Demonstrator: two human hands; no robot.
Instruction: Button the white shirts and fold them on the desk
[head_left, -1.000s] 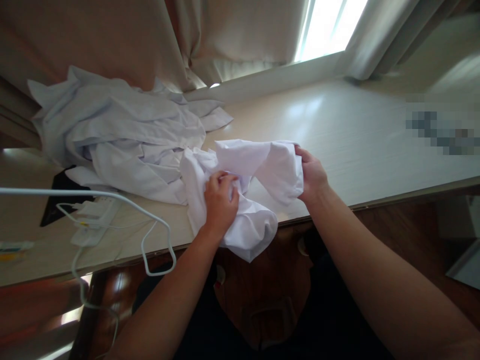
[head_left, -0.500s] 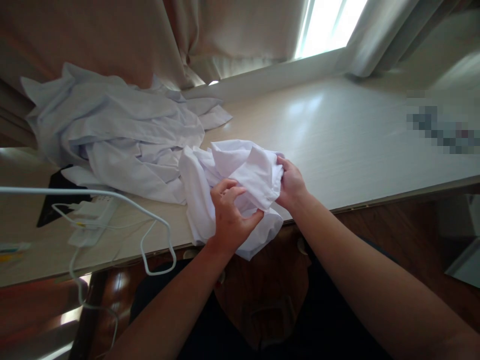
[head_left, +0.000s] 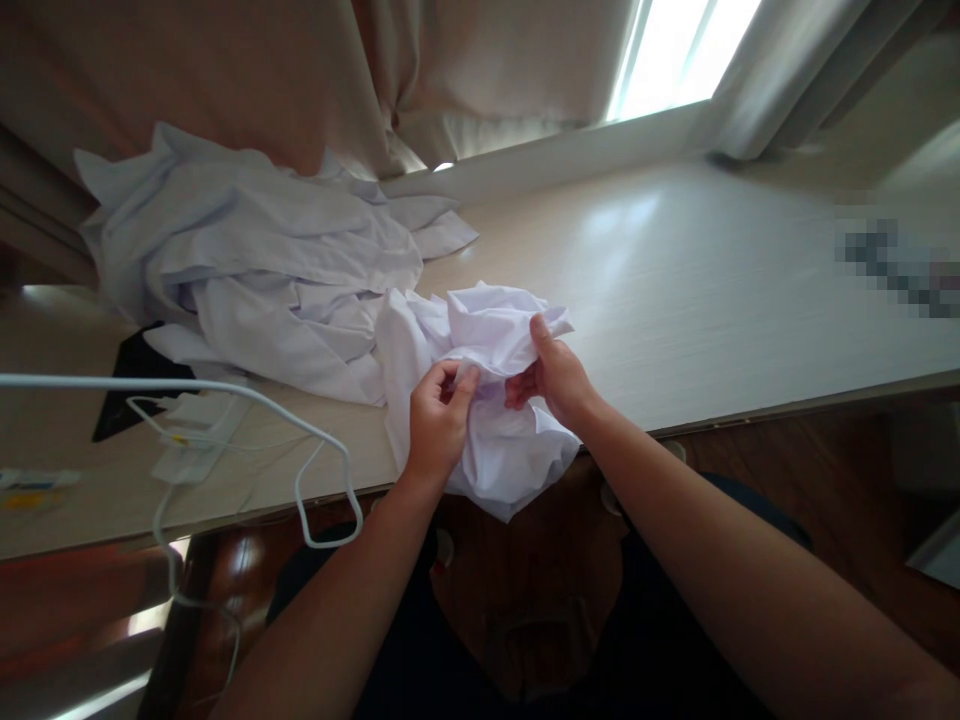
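**White garment bunched at the desk's edge, both hands gripping it**

A person's left hand (head_left: 437,420) and right hand (head_left: 555,378) close on a crumpled white garment (head_left: 491,400) at the near edge of a pale desk (head_left: 712,280), fingers of both pinching folds of cloth close together. The garment lies half on the desk and half off it — its lower part droops past the edge toward the person's lap. It looks unsorted and unflattened; no neat fold shows yet, so the work appears to be at an early stage, with smoothing and folding left to do.

Just left of the garment and touching it sits a heap of white clothes (head_left: 255,270), equally rumpled and reaching back to the beige curtain (head_left: 225,80). Farther left of the garment, a white cable (head_left: 225,395) loops over the desk's edge beside a white power strip (head_left: 195,440) and a dark flat object (head_left: 131,385) — a snagging risk, in all likelihood, for cloth swung that way.

Right of the garment the desk runs bare and wide up to the window sill (head_left: 562,155), the roomiest stretch for spreading it. The edge beneath the hands leaves little support.
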